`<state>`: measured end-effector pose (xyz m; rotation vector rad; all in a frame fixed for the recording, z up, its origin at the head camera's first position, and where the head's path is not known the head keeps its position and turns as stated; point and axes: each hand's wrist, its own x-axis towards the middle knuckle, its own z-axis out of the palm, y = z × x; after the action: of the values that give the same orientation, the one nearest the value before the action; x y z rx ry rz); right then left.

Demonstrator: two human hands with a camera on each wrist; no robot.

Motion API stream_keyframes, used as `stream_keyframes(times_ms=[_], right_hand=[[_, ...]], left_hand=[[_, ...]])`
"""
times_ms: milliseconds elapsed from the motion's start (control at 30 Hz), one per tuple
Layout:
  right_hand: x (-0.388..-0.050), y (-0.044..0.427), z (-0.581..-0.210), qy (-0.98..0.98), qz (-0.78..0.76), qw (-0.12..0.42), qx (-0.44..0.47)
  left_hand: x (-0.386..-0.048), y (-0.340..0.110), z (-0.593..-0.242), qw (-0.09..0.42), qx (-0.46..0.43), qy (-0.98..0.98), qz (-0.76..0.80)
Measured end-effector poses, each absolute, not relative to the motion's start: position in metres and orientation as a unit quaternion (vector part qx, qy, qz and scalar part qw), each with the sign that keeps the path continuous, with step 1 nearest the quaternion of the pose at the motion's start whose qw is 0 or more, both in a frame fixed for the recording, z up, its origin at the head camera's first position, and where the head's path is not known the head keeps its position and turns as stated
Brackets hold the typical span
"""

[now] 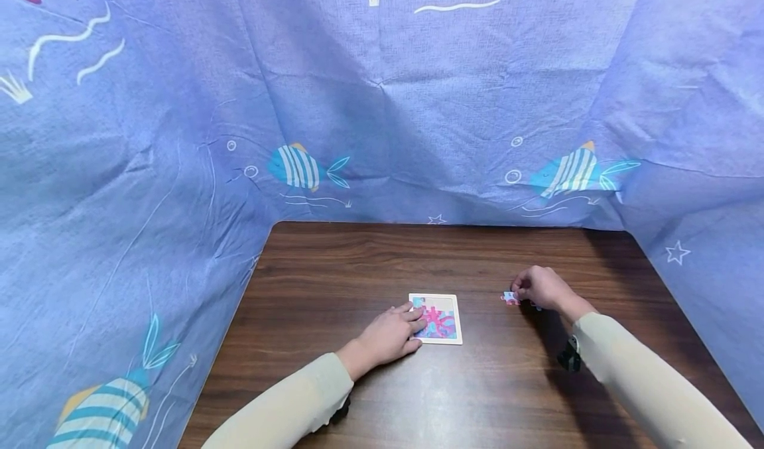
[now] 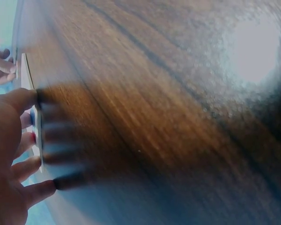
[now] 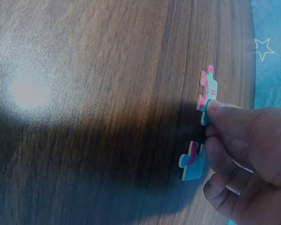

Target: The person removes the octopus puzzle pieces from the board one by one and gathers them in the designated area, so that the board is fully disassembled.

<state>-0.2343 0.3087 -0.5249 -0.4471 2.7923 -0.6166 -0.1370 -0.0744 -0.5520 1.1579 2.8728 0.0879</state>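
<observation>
A square jigsaw tray (image 1: 458,323) with a pale rim lies on the table; the pink and blue picture inside it is partly filled, with bare backing at the upper right. My left hand (image 1: 390,333) rests with spread fingers over its left side, covering part of the picture. In the left wrist view those fingers (image 2: 24,166) touch the tray's edge and the table. To the right, my right hand (image 1: 544,288) pinches a pink and light-blue puzzle piece (image 3: 209,89) between thumb and fingers. A second puzzle piece (image 3: 192,171) lies under that hand, partly hidden by the fingers.
The dark wood-grain table (image 1: 334,263) carries the tray and pieces. Blue cloth (image 1: 382,104) printed with fish hangs at the back and both sides. Pale slivers show between the right fingers in the right wrist view; what they belong to is unclear.
</observation>
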Motion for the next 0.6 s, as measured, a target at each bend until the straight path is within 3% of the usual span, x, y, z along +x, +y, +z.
stream_keyframes(times_ms=[600], right_hand=[[-0.2316, 0.3011, -0.5188, 0.962, -0.193, 0.1, -0.168]], left_hand=[[-0.1303, -0.0709, -0.548, 0.011, 0.371, 0.929, 0.0]])
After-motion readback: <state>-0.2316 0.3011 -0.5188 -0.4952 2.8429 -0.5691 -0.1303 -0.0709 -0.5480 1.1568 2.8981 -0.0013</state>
